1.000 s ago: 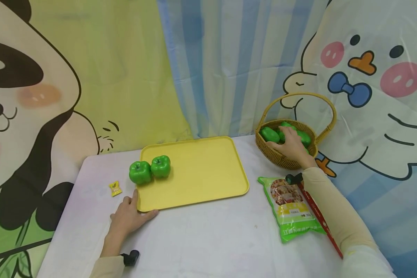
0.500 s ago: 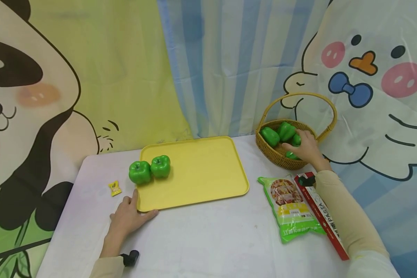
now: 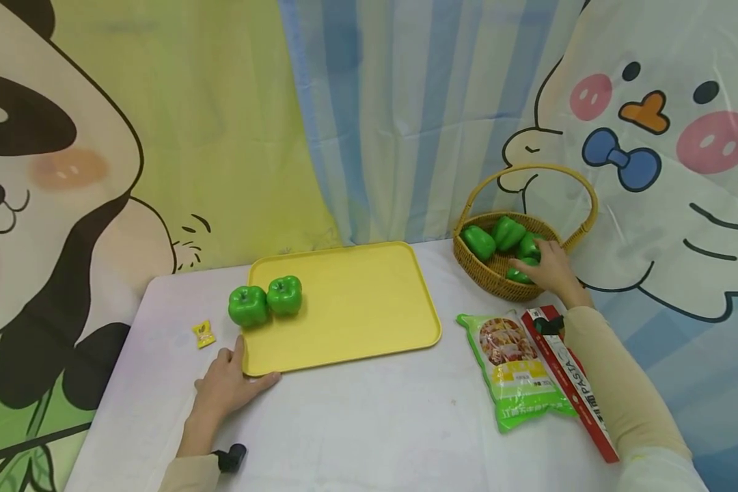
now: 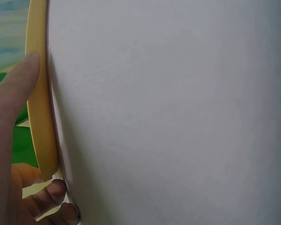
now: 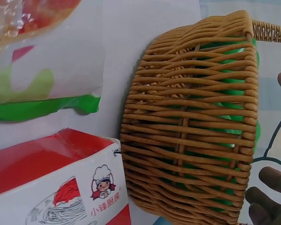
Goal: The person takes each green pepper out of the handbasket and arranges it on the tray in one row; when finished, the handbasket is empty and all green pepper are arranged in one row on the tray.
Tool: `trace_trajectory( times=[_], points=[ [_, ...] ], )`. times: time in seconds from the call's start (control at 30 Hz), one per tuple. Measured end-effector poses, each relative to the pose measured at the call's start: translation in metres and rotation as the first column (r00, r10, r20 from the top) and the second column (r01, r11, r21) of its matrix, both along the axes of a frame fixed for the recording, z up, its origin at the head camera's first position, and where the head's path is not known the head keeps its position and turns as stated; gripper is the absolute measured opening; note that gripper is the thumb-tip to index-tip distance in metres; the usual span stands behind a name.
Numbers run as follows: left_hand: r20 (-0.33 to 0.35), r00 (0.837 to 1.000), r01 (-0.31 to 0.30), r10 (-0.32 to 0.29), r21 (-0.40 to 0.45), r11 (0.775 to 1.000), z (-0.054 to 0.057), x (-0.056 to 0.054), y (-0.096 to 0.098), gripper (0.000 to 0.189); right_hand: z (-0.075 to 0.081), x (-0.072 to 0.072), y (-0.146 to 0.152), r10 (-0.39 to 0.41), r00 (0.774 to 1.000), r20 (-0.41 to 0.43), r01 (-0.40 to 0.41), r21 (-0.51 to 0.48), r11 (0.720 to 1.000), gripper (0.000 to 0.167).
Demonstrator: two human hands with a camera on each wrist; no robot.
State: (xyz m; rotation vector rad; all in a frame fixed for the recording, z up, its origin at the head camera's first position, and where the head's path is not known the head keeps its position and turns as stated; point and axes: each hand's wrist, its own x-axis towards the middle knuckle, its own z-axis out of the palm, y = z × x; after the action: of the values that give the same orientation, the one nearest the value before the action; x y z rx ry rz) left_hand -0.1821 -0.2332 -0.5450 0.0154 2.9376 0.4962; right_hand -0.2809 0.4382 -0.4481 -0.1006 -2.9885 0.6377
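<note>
My left hand (image 3: pixel 224 389) holds the near-left corner of a yellow tray (image 3: pixel 357 301), its thumb (image 4: pixel 25 77) along the front rim and its index finger up the left side. Two green bell peppers (image 3: pixel 249 305) sit at the tray's left edge. Over the right side of a wicker basket (image 3: pixel 492 277), my right hand (image 3: pixel 556 273) reaches down with thumb and fingers spread. Its thumb is right at a green bell pepper (image 3: pixel 521 272) at the front of the basket. Several more green bell peppers (image 3: pixel 508 233) lie inside. The right wrist view shows mostly the basket's woven side (image 5: pixel 192 122).
A green-edged food bag (image 3: pixel 519 372) and a red and white pasta box (image 3: pixel 568 383) lie in front of the basket, under the right forearm. A small yellow wrapped candy (image 3: pixel 203 334) lies left of the tray. The basket's tall handle (image 3: pixel 531 166) arches above it.
My right hand has shifted rightward across the basket, from the middle peppers to the front right one, uncovering other peppers and the pasta box. The left hand and tray stay put.
</note>
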Motion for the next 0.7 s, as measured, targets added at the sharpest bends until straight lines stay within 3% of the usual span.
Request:
trace_trajectory(
  times=[0.7],
  points=[
    [0.005, 1.000, -0.007, 0.007, 0.002, 1.000, 0.0028, 0.0019, 0.0028, 0.130, -0.0062, -0.0015, 0.0018, 0.002, 0.998, 0.067, -0.004, 0.026, 1.000, 0.096]
  ],
)
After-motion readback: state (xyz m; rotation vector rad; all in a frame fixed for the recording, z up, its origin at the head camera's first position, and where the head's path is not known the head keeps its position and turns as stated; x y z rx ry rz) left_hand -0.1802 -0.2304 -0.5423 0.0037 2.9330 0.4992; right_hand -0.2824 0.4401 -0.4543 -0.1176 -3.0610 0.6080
